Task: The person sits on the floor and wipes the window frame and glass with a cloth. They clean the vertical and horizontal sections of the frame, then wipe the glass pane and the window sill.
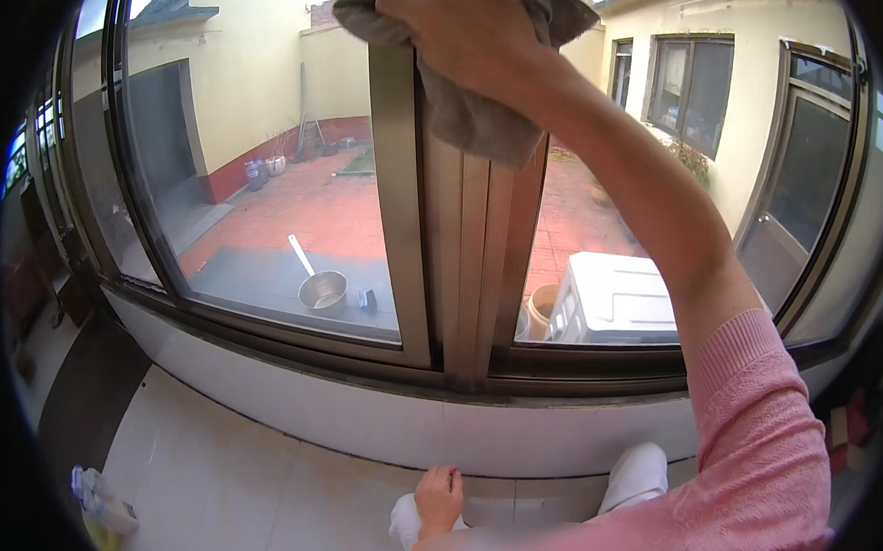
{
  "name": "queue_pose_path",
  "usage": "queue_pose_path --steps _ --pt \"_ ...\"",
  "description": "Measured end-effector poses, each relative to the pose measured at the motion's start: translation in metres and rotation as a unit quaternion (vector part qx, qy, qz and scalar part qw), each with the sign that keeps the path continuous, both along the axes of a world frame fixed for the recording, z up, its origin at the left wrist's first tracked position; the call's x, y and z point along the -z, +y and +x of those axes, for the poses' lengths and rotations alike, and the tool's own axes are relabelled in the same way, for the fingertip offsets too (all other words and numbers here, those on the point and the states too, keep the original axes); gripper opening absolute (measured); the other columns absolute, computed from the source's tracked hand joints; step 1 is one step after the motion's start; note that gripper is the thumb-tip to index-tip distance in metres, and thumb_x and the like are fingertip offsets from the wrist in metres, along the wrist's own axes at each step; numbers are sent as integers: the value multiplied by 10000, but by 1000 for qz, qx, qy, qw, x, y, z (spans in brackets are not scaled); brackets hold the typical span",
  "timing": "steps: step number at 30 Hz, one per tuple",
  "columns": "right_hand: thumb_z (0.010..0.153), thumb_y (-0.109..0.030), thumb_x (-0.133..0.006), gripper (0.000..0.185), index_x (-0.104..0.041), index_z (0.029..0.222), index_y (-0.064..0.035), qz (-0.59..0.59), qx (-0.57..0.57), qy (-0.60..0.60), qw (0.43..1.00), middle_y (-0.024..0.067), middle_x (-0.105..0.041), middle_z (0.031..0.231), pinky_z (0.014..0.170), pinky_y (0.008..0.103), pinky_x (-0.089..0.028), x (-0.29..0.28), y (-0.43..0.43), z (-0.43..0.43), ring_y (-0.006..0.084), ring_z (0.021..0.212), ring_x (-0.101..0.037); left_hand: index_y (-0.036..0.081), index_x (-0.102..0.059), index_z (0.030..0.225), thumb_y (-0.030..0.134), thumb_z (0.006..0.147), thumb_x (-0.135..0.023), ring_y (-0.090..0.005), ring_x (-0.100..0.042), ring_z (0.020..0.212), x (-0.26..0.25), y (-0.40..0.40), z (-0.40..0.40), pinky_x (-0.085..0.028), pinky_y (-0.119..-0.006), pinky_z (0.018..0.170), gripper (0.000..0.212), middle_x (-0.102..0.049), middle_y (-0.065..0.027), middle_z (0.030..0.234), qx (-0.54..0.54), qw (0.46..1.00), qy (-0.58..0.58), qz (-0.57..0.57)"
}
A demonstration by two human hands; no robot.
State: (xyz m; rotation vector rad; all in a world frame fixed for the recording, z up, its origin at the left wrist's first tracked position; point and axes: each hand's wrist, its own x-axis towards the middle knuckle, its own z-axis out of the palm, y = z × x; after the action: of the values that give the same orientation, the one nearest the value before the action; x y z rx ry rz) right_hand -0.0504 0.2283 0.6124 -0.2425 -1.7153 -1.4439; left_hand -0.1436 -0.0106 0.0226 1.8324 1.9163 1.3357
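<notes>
My right hand (468,42) is raised at the top of the view, closed on a grey cloth (479,122) that lies against the upper part of the brown metal window post (466,237). Part of the cloth bunches out on both sides of the hand, and its lower end hangs over the post. Low in the view, my left hand (439,493) rests on my white-clad knee with its fingers curled and nothing visible in it. Glass panes (260,172) stand on either side of the post.
Below the frame runs a white tiled ledge (388,418). Bottles (108,504) stand on the floor at lower left. Beyond the glass are a saucepan (322,289), a small brush-like object (367,300), a white outdoor unit (619,290) and a bucket (543,308).
</notes>
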Motion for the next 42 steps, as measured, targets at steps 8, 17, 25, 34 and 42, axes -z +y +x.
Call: queue_pose_path --steps 8,17,25,34,42 --pt "813 -204 -631 158 -667 966 -219 -103 94 -279 950 -55 -628 1064 962 353 -417 238 -47 35 187 1071 -579 69 -715 930 135 879 -681 -321 -667 842 -5 -2 2 -525 -437 734 90 -688 -107 898 12 1000 20 0" --pt "789 -200 -664 220 -655 1008 -223 -158 -23 -196 968 -40 -633 1129 838 309 -475 200 -25 95 126 1030 -587 100 -703 907 163 860 -671 -286 -651 831 3 -13 -4 -500 -436 752 86 -686 -71 884 -1 987 150 -57" --pt "854 -102 -623 224 -633 1077 -78 -55 -96 45 993 83 -629 1175 955 434 -466 83 -16 52 301 1131 -594 86 -694 898 141 883 -660 -303 -646 799 -4 -7 -7 -501 -441 727 67 -688 -70 873 -23 996 79 -43" --pt "806 -188 -621 184 -638 987 -161 -144 39 -133 980 -9 -642 1077 962 351 -496 315 -31 54 195 1082 -615 67 -692 895 137 897 -653 -319 -634 746 -13 -8 -6 -491 -444 686 80 -671 -95 819 -34 997 54 -44" --pt "779 -213 -670 195 -624 966 -185 -290 -10 -249 924 -35 -605 1050 895 305 -495 393 -49 98 145 1061 -586 66 -715 934 150 913 -651 -318 -664 780 -10 -2 3 -519 -436 724 108 -697 -104 849 -29 995 68 -62"
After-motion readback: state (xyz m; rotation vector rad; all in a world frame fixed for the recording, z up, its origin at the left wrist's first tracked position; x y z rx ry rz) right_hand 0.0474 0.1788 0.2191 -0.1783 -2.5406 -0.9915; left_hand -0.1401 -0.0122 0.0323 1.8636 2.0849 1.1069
